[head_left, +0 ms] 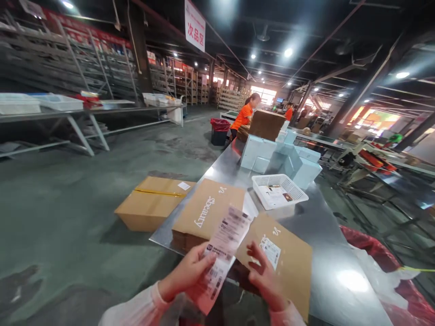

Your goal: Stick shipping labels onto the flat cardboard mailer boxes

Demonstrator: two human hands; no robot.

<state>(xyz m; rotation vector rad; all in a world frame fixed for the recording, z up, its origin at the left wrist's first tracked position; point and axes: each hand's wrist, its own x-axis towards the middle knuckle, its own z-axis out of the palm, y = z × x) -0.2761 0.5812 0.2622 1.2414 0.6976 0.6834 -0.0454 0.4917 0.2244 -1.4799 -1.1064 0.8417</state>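
My left hand (198,270) holds a long printed label sheet (222,246), its thumb on top near the sheet's middle. To the sheet's right, my right hand (263,276) has its fingers apart and curved, with nothing in them. It is over the near edge of a flat brown carton (294,260) that carries white lettering and a white label (271,253). Another stack of flat brown cartons (210,199) with white lettering lies left of it, partly behind the sheet. Both stacks rest on the metal table (326,235).
A white basket (280,203) with papers stands beyond the cartons, before pale blue boxes (258,151). A taped carton (152,201) is on the floor at left. Red bags (404,290) are at right. A person in orange (243,117) is at the table's far end.
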